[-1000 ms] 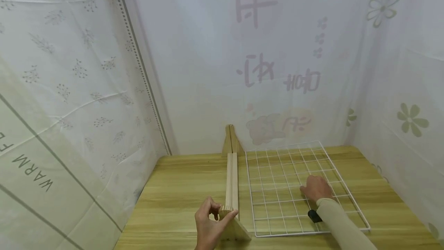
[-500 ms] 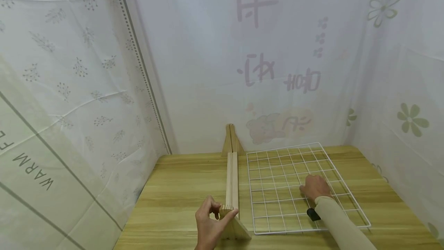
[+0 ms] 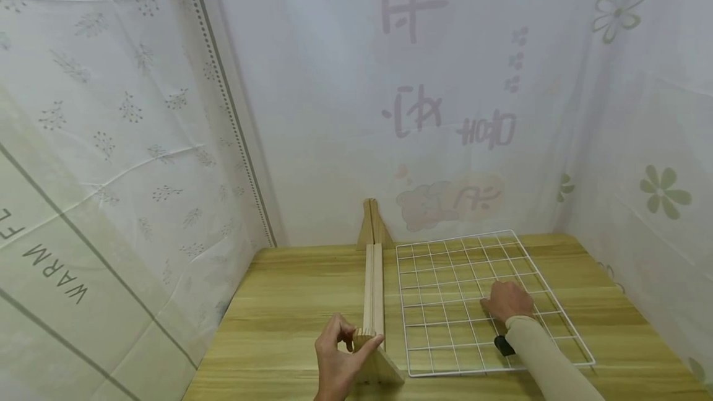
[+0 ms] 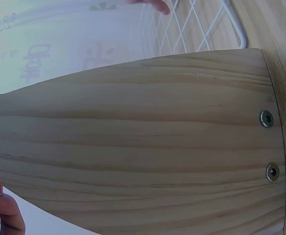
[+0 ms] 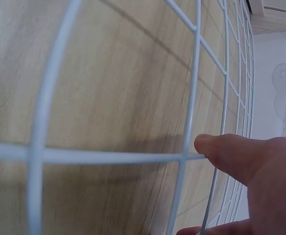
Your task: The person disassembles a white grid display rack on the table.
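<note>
A wooden stand runs front to back, with a grooved bar [image 3: 374, 286] between its near end piece [image 3: 379, 369] and far end piece [image 3: 373, 228]. My left hand [image 3: 340, 357] pinches the narrow top of the near end piece between thumb and fingers. In the left wrist view that end board [image 4: 143, 142] fills the picture, with two screw heads [image 4: 273, 171] by its base. Right of the stand a white wire grid panel [image 3: 437, 327] lies low over the table. My right hand [image 3: 509, 302] grips its wires near the middle, thumb [image 5: 226, 152] on a wire.
The wood-grain table [image 3: 289, 302] holds the stand and grid, which are separated by a narrow gap. Printed white curtains [image 3: 317, 110] hang behind and at both sides. A black wrist strap [image 3: 504, 346] sits at my right sleeve, above the grid.
The grid panel has shifted slightly, its far edge a little nearer to me and its left edge a touch to the right. My left hand and the stand hold still.
</note>
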`<state>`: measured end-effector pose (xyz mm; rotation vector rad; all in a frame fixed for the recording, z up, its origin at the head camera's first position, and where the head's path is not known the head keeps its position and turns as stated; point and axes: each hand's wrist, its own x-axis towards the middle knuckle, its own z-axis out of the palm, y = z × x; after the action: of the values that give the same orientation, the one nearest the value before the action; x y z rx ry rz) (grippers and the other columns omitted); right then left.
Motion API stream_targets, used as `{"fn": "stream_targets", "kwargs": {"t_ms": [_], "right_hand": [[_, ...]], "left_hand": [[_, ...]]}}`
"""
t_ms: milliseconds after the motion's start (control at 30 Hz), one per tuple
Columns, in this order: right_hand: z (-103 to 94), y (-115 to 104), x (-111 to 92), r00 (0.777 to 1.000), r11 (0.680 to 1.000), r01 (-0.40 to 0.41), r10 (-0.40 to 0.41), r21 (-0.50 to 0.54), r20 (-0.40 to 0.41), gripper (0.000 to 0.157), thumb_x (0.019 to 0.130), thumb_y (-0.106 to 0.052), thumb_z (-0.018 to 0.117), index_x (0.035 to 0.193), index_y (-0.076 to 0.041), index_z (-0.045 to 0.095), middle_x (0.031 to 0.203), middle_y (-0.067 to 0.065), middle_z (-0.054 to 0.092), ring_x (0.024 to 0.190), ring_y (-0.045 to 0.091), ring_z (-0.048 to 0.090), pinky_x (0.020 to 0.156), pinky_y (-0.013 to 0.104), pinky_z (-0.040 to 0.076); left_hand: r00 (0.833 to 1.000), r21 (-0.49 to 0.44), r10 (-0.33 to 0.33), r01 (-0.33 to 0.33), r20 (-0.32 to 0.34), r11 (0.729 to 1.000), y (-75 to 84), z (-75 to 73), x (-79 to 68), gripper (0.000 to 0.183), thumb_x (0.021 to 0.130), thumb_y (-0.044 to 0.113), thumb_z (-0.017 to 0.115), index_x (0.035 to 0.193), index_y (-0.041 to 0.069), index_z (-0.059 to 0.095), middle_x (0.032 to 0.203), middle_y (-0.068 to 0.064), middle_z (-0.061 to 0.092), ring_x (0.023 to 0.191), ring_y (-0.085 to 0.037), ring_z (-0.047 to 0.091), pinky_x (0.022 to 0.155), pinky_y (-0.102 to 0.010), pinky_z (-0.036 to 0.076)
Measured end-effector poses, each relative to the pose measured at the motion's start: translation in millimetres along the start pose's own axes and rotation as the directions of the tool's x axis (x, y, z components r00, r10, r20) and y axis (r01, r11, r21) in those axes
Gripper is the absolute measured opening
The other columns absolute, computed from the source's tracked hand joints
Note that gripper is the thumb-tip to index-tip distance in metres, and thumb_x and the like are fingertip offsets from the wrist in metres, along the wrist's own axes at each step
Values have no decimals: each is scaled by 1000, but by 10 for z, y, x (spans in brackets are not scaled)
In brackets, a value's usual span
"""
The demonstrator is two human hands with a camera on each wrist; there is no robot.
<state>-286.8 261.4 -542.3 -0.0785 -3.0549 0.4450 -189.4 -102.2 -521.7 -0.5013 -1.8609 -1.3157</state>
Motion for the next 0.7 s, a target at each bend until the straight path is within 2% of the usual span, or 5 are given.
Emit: {"fn": "stream_targets", "kwargs": {"t_ms": [200,367,533,700], "right_hand": [[5,2,-49,1000,1000,-19,19,-4,12,56,85,-30,73,48,-21,32,47,-10,25,46,6,25,41,22,22],[22,9,-60,999,999,-44,44,-24,32,58,85,-35,75,49,-20,33,48,-6,31,48,10,32,42,25,27],[58,22,-14,999,999,-41,41,-18,22,54,84,-34,76,51,-18,36,52,-3,38,49,13,39,42,27,30],[100,39,17,1000,999,-22,22,-29,3,56,83,-34,79,50,-17,36,51,-4,35,48,11,35,41,25,27]], "left_hand": [[1000,11,-2,2,4,1000,7,2,-9,52,59,4,95,75,7,46,66,-6,44,56,-16,44,50,-16,40],[1000,4,-1,1,4,1000,26,4,-12,51,60,5,95,76,7,47,67,-5,46,56,-16,45,50,-15,40],[1000,-10,4,-4,5,1000,30,0,-10,50,62,4,94,76,6,46,68,-5,45,55,-16,43,50,-16,40],[1000,-11,13,-12,12,1000,34,6,13,49,63,4,94,77,7,47,68,-6,43,55,-15,42,50,-16,40]]}}
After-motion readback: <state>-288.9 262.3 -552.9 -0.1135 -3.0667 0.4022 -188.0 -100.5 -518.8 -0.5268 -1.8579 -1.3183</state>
